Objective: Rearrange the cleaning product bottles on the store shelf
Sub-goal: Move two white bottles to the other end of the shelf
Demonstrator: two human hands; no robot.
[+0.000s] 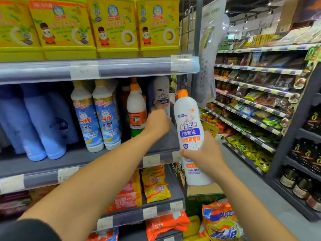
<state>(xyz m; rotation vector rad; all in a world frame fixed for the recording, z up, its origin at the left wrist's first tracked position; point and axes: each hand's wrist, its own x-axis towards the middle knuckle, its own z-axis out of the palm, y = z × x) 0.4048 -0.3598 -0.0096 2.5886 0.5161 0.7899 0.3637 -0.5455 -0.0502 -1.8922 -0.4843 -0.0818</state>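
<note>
Fingers [187, 152] of the right hand [206, 152] curl around the lower half of a white Mr Muscle bottle [189, 122] with an orange cap, held upright in the air just off the right end of the middle shelf [73, 162]. The left hand [159, 121] reaches onto that shelf toward a second Mr Muscle bottle [162, 94] standing at its back right corner. The left hand's fingers [157, 106] are blurred, and whether they grip anything cannot be told. To the left of this hand on the middle shelf stand a white bottle with an orange label [136, 108], two white-and-blue bottles [107, 119] and a group of blue bottles [38, 122]. Yellow tubs [112, 26] fill the shelf above the middle shelf, and orange packets [156, 183] lie on the one below it.
</note>
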